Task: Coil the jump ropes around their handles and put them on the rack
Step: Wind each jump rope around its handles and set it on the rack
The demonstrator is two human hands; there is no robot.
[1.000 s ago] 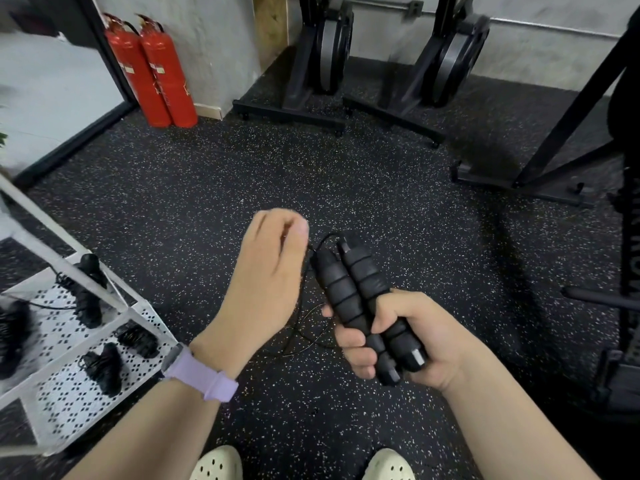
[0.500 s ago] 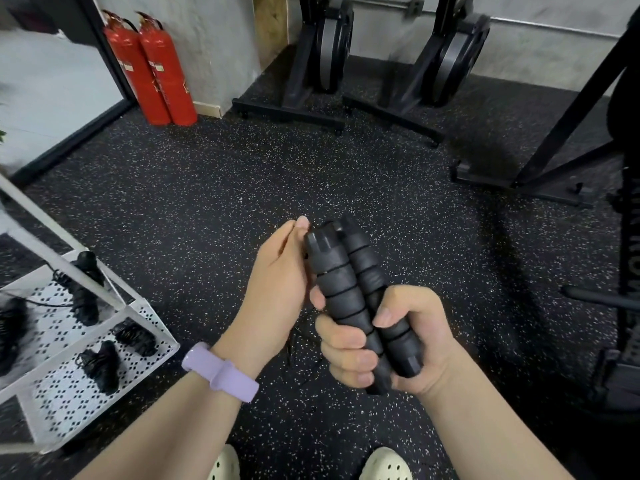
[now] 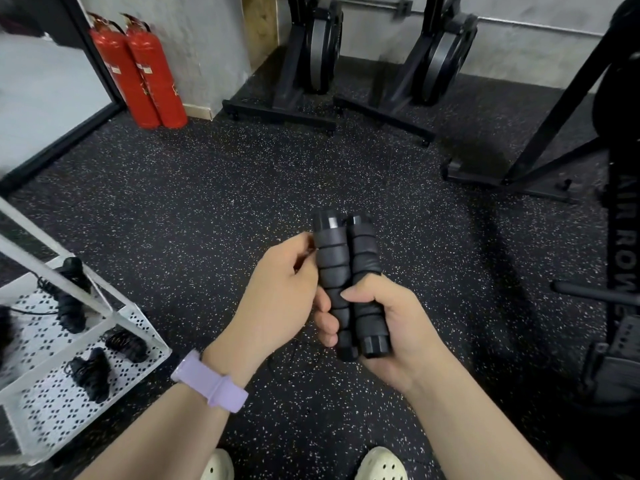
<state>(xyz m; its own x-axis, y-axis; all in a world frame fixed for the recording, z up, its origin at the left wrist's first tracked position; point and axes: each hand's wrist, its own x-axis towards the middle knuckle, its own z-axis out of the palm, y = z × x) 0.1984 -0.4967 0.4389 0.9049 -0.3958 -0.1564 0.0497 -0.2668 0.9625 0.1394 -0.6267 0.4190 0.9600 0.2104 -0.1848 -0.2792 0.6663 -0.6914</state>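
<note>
Two black foam jump rope handles (image 3: 341, 268) stand upright side by side in front of me. My right hand (image 3: 381, 320) grips their lower half. My left hand (image 3: 280, 296) is just left of the handles, its fingertips pinching the thin black rope (image 3: 277, 355) against them near the top; most of the rope is hidden behind the hand. The white perforated rack (image 3: 145, 327) stands at the lower left, with several coiled jump ropes (image 3: 91, 374) lying on its shelf.
Two red fire extinguishers (image 3: 145, 71) stand at the back left wall. Black weight plate stands (image 3: 311, 64) line the back wall. A black rowing machine frame (image 3: 620, 237) fills the right edge. Speckled rubber floor (image 3: 207, 202) lies open ahead. My pale shoes (image 3: 381, 462) show below.
My left hand has dropped from a raised position down beside the handles, carrying the rope around them. The handles now stand more upright in my right hand.
</note>
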